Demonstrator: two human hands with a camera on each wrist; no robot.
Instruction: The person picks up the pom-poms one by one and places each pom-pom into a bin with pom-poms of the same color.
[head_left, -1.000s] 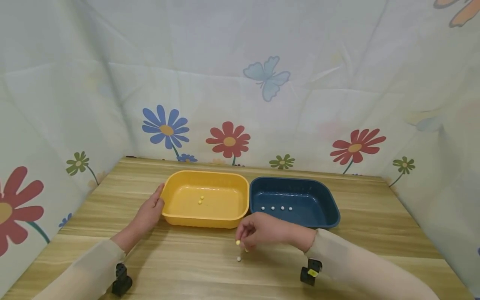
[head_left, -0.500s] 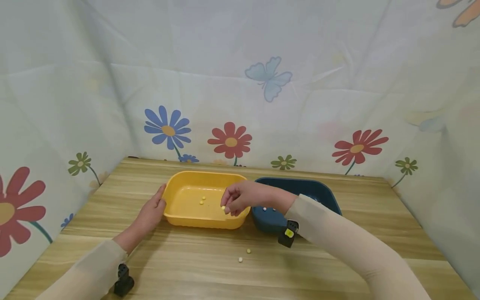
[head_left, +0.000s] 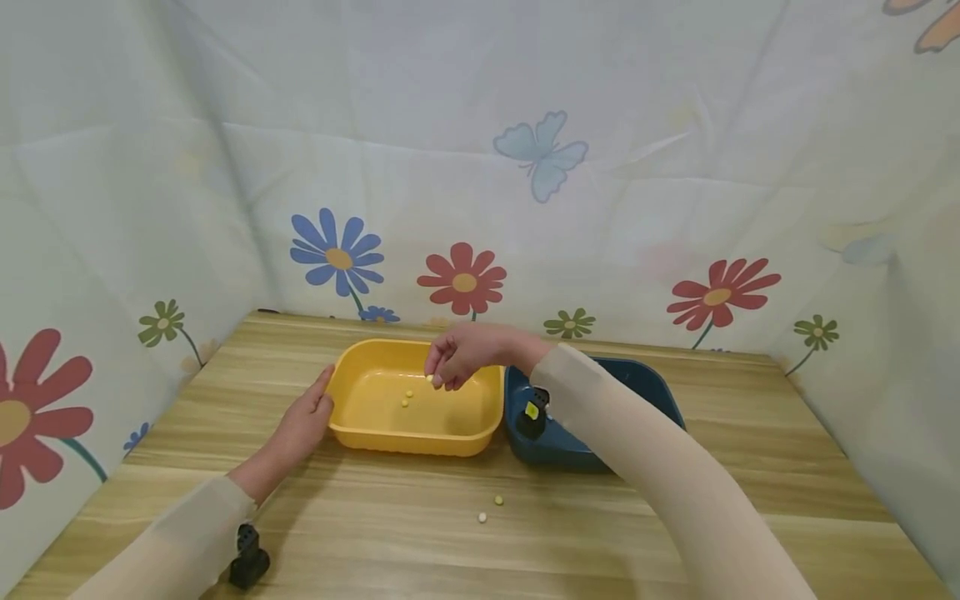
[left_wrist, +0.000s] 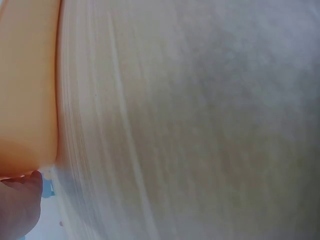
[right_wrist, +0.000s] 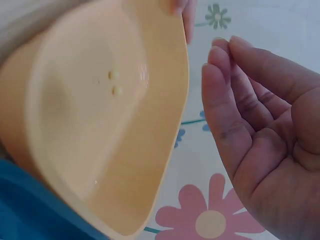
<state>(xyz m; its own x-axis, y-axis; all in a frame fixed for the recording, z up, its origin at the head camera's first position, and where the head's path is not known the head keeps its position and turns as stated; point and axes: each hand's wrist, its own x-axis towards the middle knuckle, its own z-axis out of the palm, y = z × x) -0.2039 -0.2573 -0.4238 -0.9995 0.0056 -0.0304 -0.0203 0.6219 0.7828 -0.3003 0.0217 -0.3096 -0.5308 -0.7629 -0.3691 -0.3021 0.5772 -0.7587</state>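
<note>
My right hand [head_left: 461, 354] is over the far right part of a yellow plastic bin [head_left: 442, 444] and pinches a small yellow ball [head_left: 430, 378] between thumb and fingertips. In the right wrist view the fingertips hide that ball. Two more yellow balls [right_wrist: 115, 90] lie on the bin's floor. At the bin's left end my left hand [head_left: 303, 425] holds the side wall; its thumb [left_wrist: 22, 202] touches the bin in the left wrist view. On the table in front lie one yellow ball [head_left: 498, 500] and one white ball [head_left: 482, 517].
A dark blue bin [head_left: 555, 457] stands against the yellow one's right side, partly covered by my right forearm, which hides most of its inside. The wooden table [head_left: 375, 533] ends at a flower-printed cloth [head_left: 615, 250] behind and at both sides.
My right hand has risen from the table in front of the bins with a yellow ball and moved left and away, over the yellow bin. The left hand stays at the bin's end.
</note>
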